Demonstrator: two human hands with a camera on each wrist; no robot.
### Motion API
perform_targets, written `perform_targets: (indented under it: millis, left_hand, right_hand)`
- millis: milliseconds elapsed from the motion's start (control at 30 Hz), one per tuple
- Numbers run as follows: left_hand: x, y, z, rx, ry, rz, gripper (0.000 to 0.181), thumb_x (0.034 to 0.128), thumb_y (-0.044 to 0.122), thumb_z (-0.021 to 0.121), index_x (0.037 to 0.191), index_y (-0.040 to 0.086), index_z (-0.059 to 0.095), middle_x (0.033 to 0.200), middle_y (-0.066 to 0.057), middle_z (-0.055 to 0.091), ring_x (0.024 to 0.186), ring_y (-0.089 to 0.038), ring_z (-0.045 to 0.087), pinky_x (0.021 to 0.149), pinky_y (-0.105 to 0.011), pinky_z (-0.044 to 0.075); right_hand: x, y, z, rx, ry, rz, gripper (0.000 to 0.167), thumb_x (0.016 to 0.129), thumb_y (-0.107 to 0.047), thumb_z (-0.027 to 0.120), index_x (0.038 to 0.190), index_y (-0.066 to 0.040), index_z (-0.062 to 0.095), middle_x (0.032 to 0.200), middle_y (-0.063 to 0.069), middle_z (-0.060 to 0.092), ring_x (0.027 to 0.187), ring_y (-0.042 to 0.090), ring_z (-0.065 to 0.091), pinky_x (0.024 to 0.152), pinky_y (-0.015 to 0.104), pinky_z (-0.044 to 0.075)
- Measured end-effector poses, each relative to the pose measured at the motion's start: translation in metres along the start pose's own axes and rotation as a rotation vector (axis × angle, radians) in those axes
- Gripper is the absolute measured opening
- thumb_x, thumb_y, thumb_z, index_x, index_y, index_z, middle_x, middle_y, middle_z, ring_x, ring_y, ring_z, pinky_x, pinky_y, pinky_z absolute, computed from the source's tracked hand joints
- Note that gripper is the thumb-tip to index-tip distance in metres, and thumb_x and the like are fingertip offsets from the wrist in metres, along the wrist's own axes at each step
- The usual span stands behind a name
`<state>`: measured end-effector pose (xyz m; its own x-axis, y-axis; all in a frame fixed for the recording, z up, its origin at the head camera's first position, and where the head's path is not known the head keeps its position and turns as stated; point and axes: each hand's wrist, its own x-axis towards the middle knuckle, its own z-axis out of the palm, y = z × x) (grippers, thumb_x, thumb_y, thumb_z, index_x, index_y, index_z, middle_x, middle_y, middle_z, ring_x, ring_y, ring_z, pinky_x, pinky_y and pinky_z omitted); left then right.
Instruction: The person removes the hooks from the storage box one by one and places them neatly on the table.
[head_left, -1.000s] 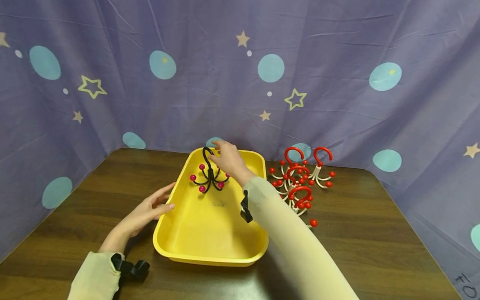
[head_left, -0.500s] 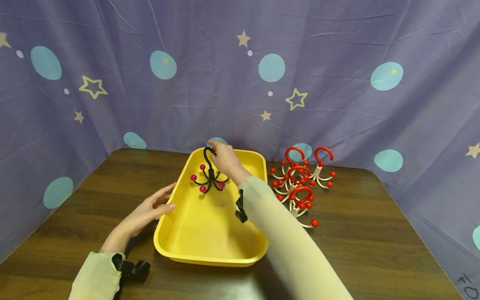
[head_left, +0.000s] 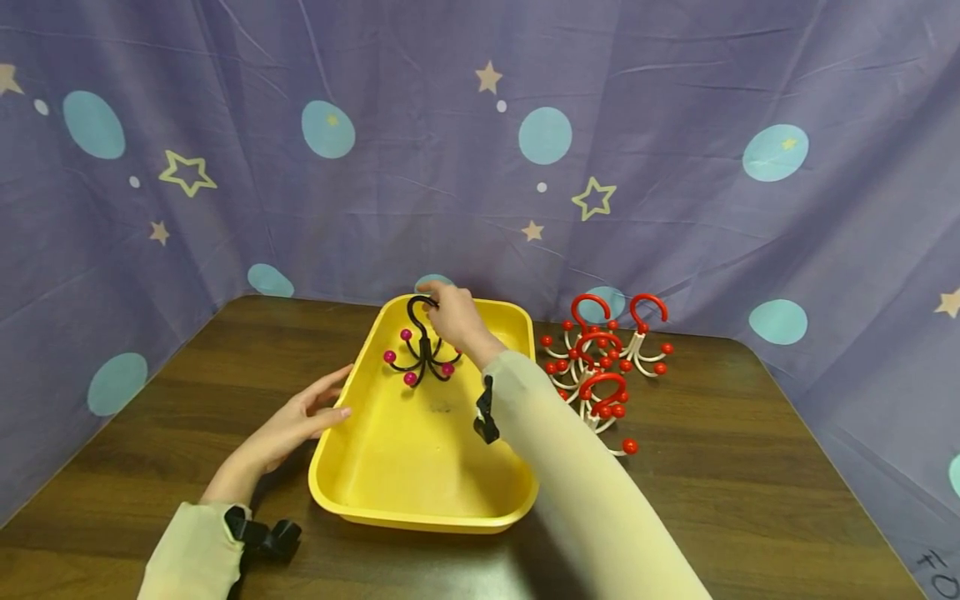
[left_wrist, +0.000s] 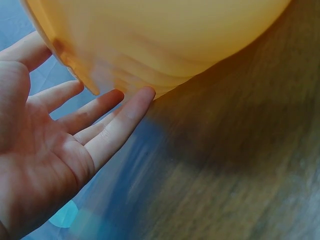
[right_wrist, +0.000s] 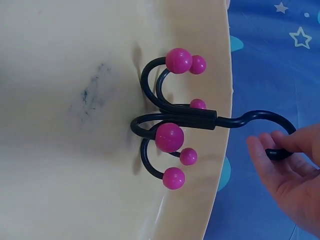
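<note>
My right hand (head_left: 456, 321) grips the black, curved top of a multi-hook hanger (head_left: 425, 350) near the tray's far side. This hanger has several black arms ending in pink balls and stands upright; in the right wrist view the fingers and thumb (right_wrist: 300, 165) close around its hook end (right_wrist: 275, 120). The arms hang low in a yellow plastic tray (head_left: 420, 450); whether they touch its floor I cannot tell. My left hand (head_left: 288, 429) holds the tray's left rim, the thumb over the inside and the fingers (left_wrist: 125, 117) against the outer wall.
Several white multi-hook hangers (head_left: 637, 346) with red tops and red balls stand clustered right of the tray on the brown wooden table (head_left: 750, 450). A purple patterned curtain (head_left: 420, 192) hangs behind the table and round its sides.
My right hand has moved slightly left onto the top of the black hanger, which has shifted a little to the right. The left hand and the tray stay in place.
</note>
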<state>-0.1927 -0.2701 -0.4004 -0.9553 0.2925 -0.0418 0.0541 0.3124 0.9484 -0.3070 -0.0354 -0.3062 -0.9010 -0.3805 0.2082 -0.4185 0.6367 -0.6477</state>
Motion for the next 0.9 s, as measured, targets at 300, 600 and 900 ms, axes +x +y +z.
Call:
perform_targets:
  millis: [300, 600, 900]
  left_hand:
    - [0.000, -0.001, 0.000, -0.018, -0.005, 0.015, 0.065, 0.0919, 0.020, 0.052, 0.146, 0.016, 0.018, 0.134, -0.027, 0.036, 0.102, -0.024, 0.056, 0.080, -0.040, 0.050]
    - [0.000, -0.003, -0.001, -0.015, -0.012, 0.017, 0.064, 0.0922, 0.020, 0.052, 0.146, 0.017, 0.017, 0.135, -0.027, 0.035, 0.101, -0.022, 0.057, 0.080, -0.041, 0.050]
    - [0.001, -0.004, -0.002, -0.005, -0.006, 0.010, 0.064, 0.0921, 0.021, 0.052, 0.146, 0.018, 0.018, 0.135, -0.026, 0.036, 0.101, -0.020, 0.057, 0.080, -0.041, 0.050]
  right_hand:
    - [-0.002, 0.008, -0.008, 0.098, -0.030, 0.035, 0.031, 0.092, -0.012, 0.052, 0.123, -0.013, 0.058, 0.111, 0.010, 0.062, 0.061, 0.018, 0.057, 0.052, 0.021, 0.045]
    - [-0.008, 0.009, -0.015, 0.097, -0.046, 0.032, 0.028, 0.092, -0.014, 0.053, 0.119, -0.012, 0.060, 0.110, 0.009, 0.061, 0.077, 0.021, 0.062, 0.061, 0.023, 0.050]
    - [-0.014, 0.010, -0.024, 0.070, -0.014, 0.012, 0.022, 0.090, -0.018, 0.057, 0.110, -0.015, 0.065, 0.106, 0.004, 0.064, 0.073, 0.016, 0.058, 0.061, 0.024, 0.047]
